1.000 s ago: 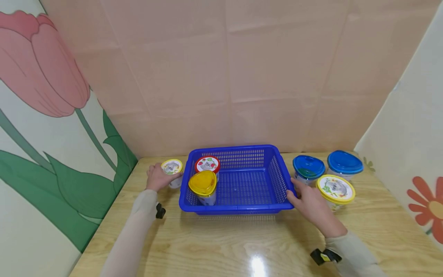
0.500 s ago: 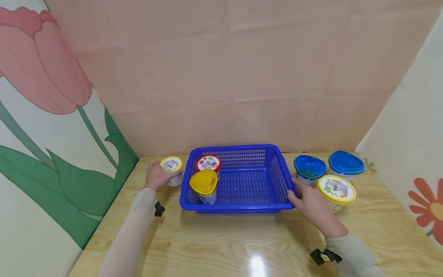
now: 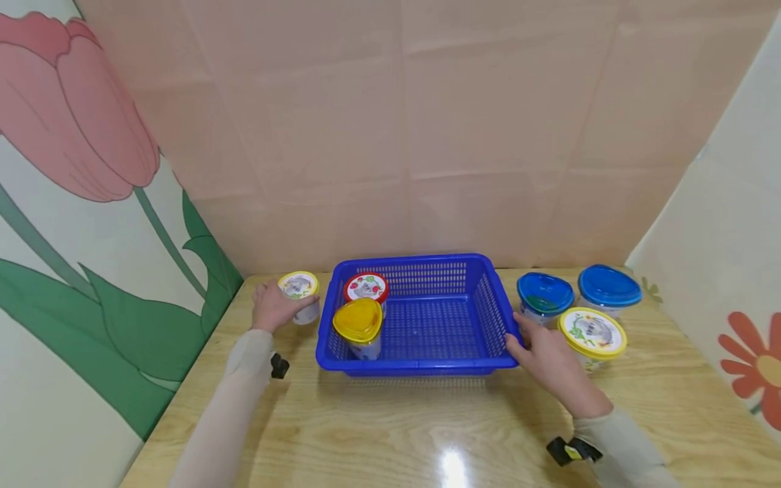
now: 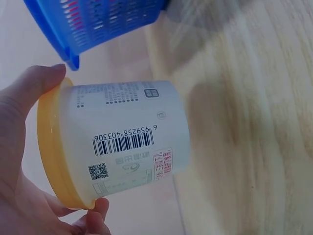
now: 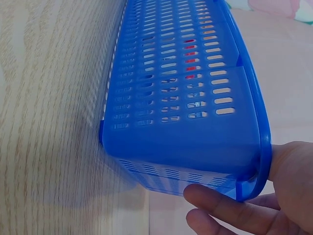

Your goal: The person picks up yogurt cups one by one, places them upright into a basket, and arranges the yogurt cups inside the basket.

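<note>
Yellow-lidded tub (image 4: 127, 127) shifted slightly, left hand (image 3: 272, 309) grip wide round it, right hand (image 3: 552, 359) grip pinching basket (image 3: 421, 366)

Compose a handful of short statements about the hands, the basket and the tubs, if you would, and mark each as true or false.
1. The left hand holds a small yellow-rimmed tub. True.
2. The right hand grips the far-left corner of the blue perforated basket. False: it grips the near-right corner.
3. A red-rimmed tub and a triangular-lidded yellow tub stand in the blue perforated basket. True.
4. The red-rimmed tub is nearer the person than the triangular-lidded yellow tub. False: it is farther back.
5. The small yellow-rimmed tub shows a barcode. True.
6. Every tub right of the blue perforated basket has a blue lid. False: a wide yellow-rimmed tub is there too.
</note>
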`<state>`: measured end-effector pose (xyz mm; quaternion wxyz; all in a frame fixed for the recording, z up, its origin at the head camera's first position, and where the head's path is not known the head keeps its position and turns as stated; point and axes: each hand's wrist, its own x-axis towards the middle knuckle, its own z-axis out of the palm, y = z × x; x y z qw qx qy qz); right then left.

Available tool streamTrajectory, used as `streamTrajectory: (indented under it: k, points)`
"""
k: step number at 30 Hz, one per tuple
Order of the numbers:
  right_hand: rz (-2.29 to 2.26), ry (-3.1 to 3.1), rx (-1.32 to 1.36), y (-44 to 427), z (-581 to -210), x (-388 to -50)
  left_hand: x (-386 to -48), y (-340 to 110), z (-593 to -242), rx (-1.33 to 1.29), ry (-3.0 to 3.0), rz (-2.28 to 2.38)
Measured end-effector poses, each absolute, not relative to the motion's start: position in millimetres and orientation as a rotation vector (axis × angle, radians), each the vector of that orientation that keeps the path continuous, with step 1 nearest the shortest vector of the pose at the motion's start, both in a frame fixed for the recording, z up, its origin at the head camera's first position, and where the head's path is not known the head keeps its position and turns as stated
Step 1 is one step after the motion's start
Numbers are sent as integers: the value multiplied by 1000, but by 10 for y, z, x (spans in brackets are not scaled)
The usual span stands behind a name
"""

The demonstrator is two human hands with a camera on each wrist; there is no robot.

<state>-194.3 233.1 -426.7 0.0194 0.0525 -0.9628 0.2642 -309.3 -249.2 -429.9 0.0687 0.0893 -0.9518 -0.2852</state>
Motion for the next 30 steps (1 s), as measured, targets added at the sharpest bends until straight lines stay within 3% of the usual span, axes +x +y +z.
streamTrajectory:
  k: [30]
  points:
    - [816,-2991,185,2324,-4255,-1931,-3056,-2363,-3891,240,-2805,-849]
